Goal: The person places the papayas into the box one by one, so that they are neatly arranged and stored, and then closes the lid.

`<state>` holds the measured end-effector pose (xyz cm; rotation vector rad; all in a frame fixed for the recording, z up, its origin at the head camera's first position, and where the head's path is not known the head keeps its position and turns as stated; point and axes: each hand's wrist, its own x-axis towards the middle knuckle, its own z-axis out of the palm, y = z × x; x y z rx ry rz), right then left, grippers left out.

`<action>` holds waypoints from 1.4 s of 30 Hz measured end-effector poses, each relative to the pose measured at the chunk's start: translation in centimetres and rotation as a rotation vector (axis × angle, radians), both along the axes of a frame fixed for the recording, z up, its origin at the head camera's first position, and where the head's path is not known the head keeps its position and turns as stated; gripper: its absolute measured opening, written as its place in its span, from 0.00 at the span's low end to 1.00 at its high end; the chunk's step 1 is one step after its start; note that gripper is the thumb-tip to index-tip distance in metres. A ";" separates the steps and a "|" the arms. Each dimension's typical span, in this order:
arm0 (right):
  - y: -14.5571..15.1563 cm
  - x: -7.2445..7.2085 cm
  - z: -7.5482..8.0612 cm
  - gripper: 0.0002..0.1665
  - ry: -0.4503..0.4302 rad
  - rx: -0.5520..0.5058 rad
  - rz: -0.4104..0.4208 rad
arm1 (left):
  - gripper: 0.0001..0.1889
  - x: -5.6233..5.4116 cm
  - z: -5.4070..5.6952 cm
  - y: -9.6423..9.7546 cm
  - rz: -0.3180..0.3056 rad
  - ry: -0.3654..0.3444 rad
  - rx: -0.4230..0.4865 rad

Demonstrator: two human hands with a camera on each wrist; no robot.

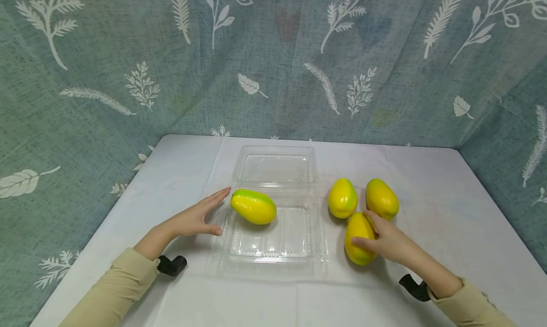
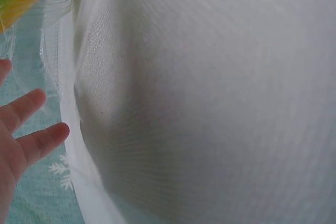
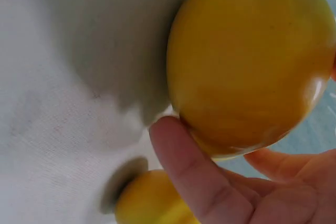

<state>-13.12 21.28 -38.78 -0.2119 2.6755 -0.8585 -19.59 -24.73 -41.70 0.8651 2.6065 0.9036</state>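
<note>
A clear plastic clamshell container (image 1: 295, 227) lies open on the white cloth, its lid (image 1: 278, 168) folded back. Inside its left part rests a yellow-green papaya (image 1: 255, 207). My left hand (image 1: 198, 219) is beside the container's left edge, fingers spread and holding nothing; the left wrist view shows the spread fingers (image 2: 39, 142). With my right hand (image 1: 391, 239) I grip another papaya (image 1: 360, 234) to the right of the container, thumb and fingers around its side. That papaya (image 3: 247, 66) fills much of the right wrist view; its far side is hidden.
Two more papayas stand just behind the gripped one: one at left (image 1: 343, 199), one at right (image 1: 382, 199). A white cloth (image 1: 239, 298) covers the table. A patterned green curtain (image 1: 282, 89) hangs behind and at both sides.
</note>
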 end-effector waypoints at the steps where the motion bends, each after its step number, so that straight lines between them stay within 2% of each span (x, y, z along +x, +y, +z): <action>1: 0.1 0.1 0.0 0.57 -0.013 -0.002 -0.002 | 0.54 0.0 0.0 0.0 -0.001 -0.001 -0.001; 11: 0.9 0.7 0.0 0.58 -0.123 -0.065 -0.003 | 0.55 -0.1 -0.1 0.0 -0.005 0.001 0.001; 24: 1.4 0.4 0.5 0.55 -0.105 -0.142 0.044 | 0.54 -0.1 0.0 0.1 -0.009 0.003 0.004; 30: 1.4 -0.1 1.1 0.55 -0.145 -0.180 0.066 | 0.54 -0.1 0.1 0.1 -0.003 -0.006 -0.003; 42: 0.8 -1.1 3.2 0.54 -0.044 -0.234 0.149 | 0.54 -0.2 0.1 0.1 -0.009 -0.005 -0.010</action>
